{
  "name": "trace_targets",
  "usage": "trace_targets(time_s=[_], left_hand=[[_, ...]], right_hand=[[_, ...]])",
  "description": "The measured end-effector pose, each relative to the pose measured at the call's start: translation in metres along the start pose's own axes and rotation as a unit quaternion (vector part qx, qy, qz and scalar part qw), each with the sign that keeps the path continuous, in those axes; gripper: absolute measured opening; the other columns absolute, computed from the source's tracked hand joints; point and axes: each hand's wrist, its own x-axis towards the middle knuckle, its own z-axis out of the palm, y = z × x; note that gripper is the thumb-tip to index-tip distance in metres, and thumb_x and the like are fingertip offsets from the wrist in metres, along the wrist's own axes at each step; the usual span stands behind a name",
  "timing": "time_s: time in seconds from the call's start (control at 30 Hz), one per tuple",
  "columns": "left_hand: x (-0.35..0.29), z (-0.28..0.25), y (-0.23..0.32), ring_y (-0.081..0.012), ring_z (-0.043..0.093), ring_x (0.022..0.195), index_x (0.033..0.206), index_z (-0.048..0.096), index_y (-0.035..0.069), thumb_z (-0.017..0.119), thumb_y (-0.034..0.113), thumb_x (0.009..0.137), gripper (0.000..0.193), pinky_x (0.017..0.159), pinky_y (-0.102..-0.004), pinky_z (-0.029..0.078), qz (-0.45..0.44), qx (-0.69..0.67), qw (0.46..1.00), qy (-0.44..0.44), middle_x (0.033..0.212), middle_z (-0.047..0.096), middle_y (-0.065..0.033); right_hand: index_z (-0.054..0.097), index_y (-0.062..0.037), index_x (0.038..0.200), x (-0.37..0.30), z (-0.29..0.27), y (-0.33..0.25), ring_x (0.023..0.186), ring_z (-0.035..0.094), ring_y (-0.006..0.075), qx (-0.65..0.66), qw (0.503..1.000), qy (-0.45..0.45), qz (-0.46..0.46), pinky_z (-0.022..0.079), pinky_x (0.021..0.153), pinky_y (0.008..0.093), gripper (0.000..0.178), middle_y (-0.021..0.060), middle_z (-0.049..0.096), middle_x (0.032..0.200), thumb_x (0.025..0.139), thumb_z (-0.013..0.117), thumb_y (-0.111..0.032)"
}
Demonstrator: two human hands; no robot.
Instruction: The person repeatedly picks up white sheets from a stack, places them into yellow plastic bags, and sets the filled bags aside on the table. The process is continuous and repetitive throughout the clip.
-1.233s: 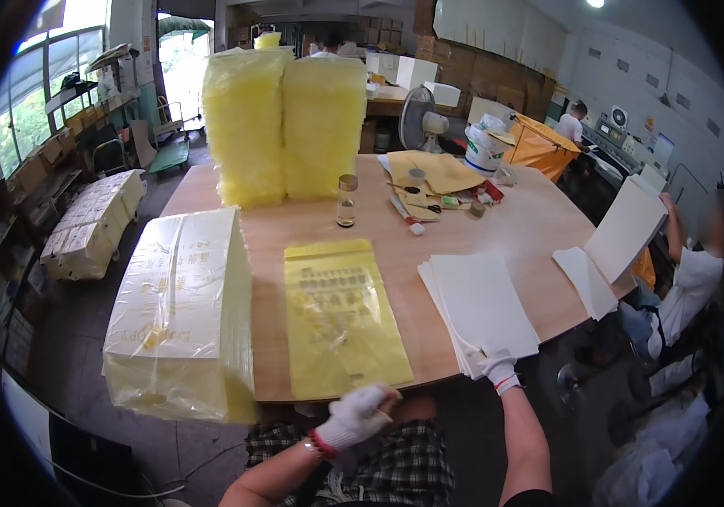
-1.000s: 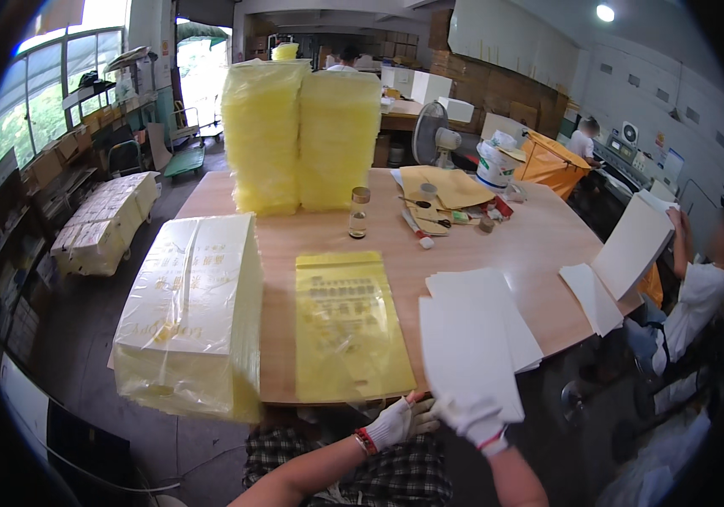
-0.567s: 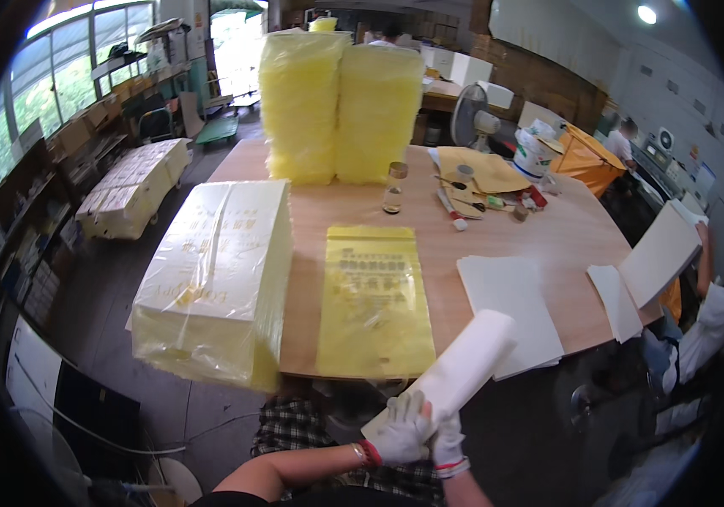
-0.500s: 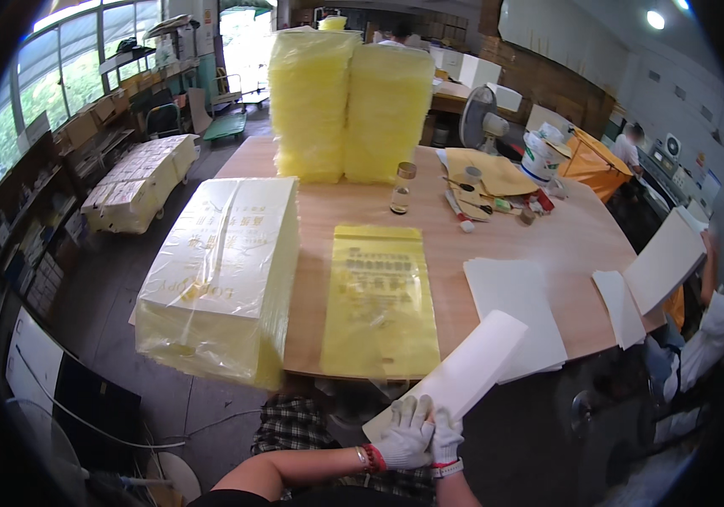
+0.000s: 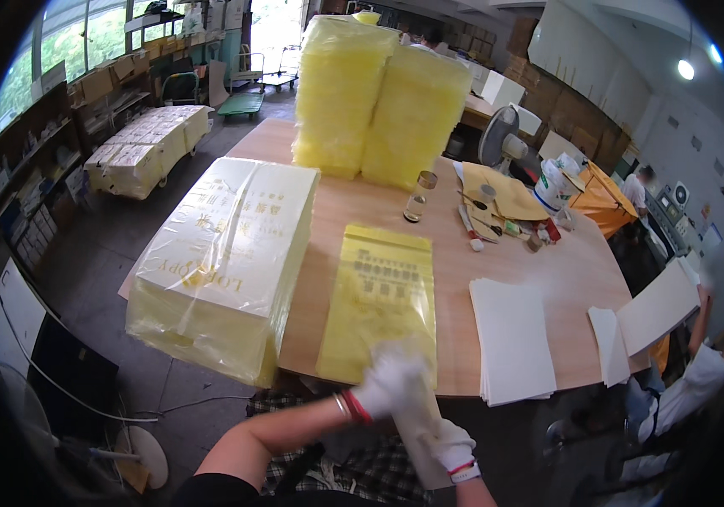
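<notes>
Both my hands wear white gloves and are blurred by motion at the table's near edge. My right hand [image 5: 453,446] grips the lower end of a white sheet [image 5: 419,414] that slants up toward a flat yellow plastic bag [image 5: 381,300] lying on the wooden table [image 5: 548,270]. At the sheet's upper end, my left hand [image 5: 381,384] meets the bag's near edge. I cannot tell whether the sheet's tip is inside the bag. A stack of white sheets [image 5: 510,338] lies just right of the bag.
A large wrapped yellow pack [image 5: 222,253] overhangs the table's left side. Two tall stacks of yellow bags [image 5: 374,101] stand at the back, with a small glass bottle [image 5: 418,198] and clutter [image 5: 505,211] nearby. A person [image 5: 700,380] at the right holds a white sheet [image 5: 662,306].
My right hand lifted a white sheet off the stack and brought it down to my lap. Both hands then swung it up to the yellow bag's near edge.
</notes>
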Motion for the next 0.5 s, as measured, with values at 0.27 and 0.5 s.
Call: trace_targets(time_s=[0.27, 0.5], left_hand=[[-0.001, 0.03, -0.016, -0.0343, 0.058, 0.088, 0.118, 0.048, 0.006, 0.057, 0.02, 0.075, 0.046, 0.075, -0.0424, 0.048, -0.016, -0.062, 0.998, -0.019, 0.094, 0.06, -0.0175], [-0.04, 0.033, -0.155, -0.0288, 0.054, 0.097, 0.12, 0.047, 0.006, 0.057, 0.013, 0.072, 0.049, 0.079, -0.0383, 0.045, 0.265, 0.32, 0.895, 0.161, 0.108, 0.052, -0.0168]], right_hand=[[0.048, -0.002, 0.112, 0.086, 0.016, -0.017, 0.094, 0.057, 0.0344, 0.246, 0.943, 0.2, 0.105, 0.046, 0.08, 0.0404, 0.06, 0.0185, 0.058, 0.104, 0.068, 0.071, -0.036], [0.036, -0.0176, 0.126, 0.17, 0.039, -0.016, 0.083, 0.058, 0.0418, 0.154, 0.968, 0.18, 0.076, 0.045, 0.071, 0.0488, 0.054, 0.0225, 0.061, 0.088, 0.076, 0.055, -0.013]])
